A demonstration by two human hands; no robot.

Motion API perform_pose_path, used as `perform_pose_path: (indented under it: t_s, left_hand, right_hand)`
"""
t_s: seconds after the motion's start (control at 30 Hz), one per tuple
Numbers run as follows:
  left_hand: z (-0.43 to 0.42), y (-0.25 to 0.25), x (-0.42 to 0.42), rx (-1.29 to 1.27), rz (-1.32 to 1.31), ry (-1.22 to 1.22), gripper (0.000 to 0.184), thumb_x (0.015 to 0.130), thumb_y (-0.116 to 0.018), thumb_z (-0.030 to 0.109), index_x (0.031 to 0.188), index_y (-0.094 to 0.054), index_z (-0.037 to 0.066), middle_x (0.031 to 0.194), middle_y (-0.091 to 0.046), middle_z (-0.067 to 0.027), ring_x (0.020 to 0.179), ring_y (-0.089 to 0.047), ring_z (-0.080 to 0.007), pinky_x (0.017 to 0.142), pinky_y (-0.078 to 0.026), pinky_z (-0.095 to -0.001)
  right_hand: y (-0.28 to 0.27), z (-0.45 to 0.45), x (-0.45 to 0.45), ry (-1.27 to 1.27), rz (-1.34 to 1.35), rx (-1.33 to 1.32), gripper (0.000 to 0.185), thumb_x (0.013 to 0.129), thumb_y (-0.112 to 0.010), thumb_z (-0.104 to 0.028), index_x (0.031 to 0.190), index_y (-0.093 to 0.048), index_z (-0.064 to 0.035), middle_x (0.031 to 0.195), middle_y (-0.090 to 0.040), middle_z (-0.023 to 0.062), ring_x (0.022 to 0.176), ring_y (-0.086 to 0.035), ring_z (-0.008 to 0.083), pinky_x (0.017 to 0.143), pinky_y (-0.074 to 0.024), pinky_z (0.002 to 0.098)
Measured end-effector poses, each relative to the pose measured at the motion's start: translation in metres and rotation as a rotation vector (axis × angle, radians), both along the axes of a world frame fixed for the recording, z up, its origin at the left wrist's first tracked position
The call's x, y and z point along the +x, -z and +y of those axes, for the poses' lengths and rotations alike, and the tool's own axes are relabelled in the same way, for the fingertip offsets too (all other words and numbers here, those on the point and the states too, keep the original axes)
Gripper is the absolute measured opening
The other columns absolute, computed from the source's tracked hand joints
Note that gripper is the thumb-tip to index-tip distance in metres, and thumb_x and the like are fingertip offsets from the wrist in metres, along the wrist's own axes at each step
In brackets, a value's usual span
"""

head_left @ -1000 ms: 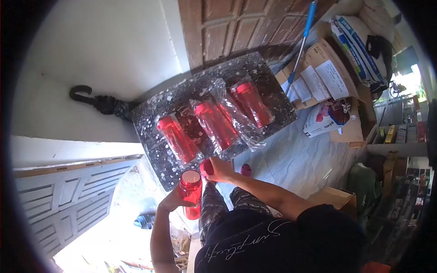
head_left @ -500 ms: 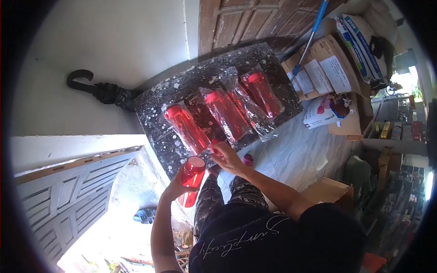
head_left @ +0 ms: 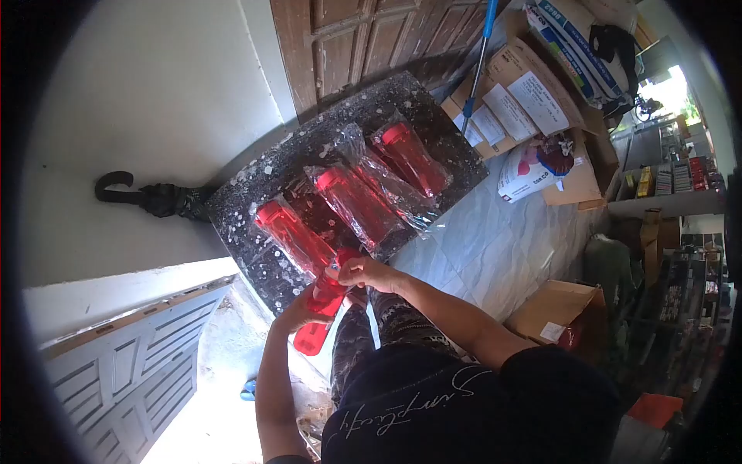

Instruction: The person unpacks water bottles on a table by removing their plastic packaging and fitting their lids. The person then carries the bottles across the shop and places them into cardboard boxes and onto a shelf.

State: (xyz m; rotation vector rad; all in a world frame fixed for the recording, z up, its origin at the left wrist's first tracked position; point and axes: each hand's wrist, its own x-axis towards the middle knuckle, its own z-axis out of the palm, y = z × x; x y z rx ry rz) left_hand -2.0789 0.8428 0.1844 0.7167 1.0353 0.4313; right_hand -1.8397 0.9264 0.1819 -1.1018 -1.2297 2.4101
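My left hand [head_left: 297,313] is wrapped round a red bottle [head_left: 311,337], held tilted near the front edge of the speckled dark table [head_left: 270,286]. At the bottle's mouth, my right hand [head_left: 365,272] has its fingers pinched together; a red cap [head_left: 347,254] shows just behind them, on the table side. What exactly those fingertips grip is too small to tell. On the table lie several red bottles in clear plastic, among them a left one [head_left: 294,232], a middle one [head_left: 357,207] and a right one [head_left: 413,158].
A black umbrella [head_left: 158,199] leans by the wall at left. Cardboard boxes [head_left: 533,97], a blue-handled pole [head_left: 481,58] and sacks [head_left: 580,50] stand at right. An open carton [head_left: 553,309] sits on the floor [head_left: 464,247]. A panelled door [head_left: 139,363] is at lower left.
My right hand has come to the mouth of the bottle, with its fingers closed there. The red cap was in that hand at first. The view has shifted, moving the table slightly left in the picture.
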Motion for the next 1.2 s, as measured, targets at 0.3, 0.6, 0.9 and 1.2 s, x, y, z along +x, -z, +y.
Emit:
perform_pose_path:
  t_s: [0.3, 0.6, 0.9, 1.2]
  left_hand:
    - [0.020, 0.028, 0.019, -0.052, 0.066, -0.107, 0.094, 0.062, -0.082, -0.001, 0.141, -0.032, 0.010, 0.124, -0.055, -0.0067, 0.114, -0.054, -0.0201, 0.098, -0.045, -0.0370]
    - [0.064, 0.011, 0.042, -0.422, -0.037, -0.251, 0.071, 0.077, -0.077, 0.016, 0.136, -0.037, 0.013, 0.112, -0.058, -0.0052, 0.093, -0.060, -0.0150, 0.080, -0.052, -0.0333]
    - [0.079, -0.045, 0.053, -0.484, -0.312, -0.447, 0.063, 0.091, -0.053, 0.050, 0.129, -0.048, -0.001, 0.113, -0.062, -0.0221, 0.090, -0.067, -0.0327, 0.070, -0.059, -0.0416]
    - [0.077, -0.030, 0.038, -0.576, -0.646, -0.496, 0.063, 0.098, -0.037, 0.048, 0.138, -0.038, -0.002, 0.116, -0.057, -0.0330, 0.075, -0.069, -0.0390, 0.055, -0.061, -0.0399]
  right_hand:
    - [0.082, 0.056, -0.034, 0.409, 0.006, -0.197, 0.025, 0.095, -0.057, -0.029, 0.113, -0.055, -0.0109, 0.107, -0.060, 0.0040, 0.087, -0.058, 0.0123, 0.071, -0.0494, 0.0297]
    - [0.117, 0.069, -0.043, 0.332, 0.080, -0.553, 0.035, 0.096, -0.054, -0.025, 0.125, -0.051, -0.0074, 0.112, -0.064, 0.0112, 0.091, -0.064, 0.0193, 0.081, -0.0535, 0.0374]
    - [0.098, 0.084, -0.020, 0.255, 0.154, -0.871, 0.031, 0.092, -0.061, -0.023, 0.116, -0.057, -0.0056, 0.112, -0.065, 0.0096, 0.093, -0.065, 0.0199, 0.084, -0.0535, 0.0367]
    - [0.102, 0.083, -0.020, 0.178, 0.279, -0.930, 0.025, 0.093, -0.059, -0.025, 0.114, -0.057, -0.0116, 0.110, -0.065, 0.0035, 0.098, -0.064, 0.0209, 0.085, -0.0524, 0.0438]
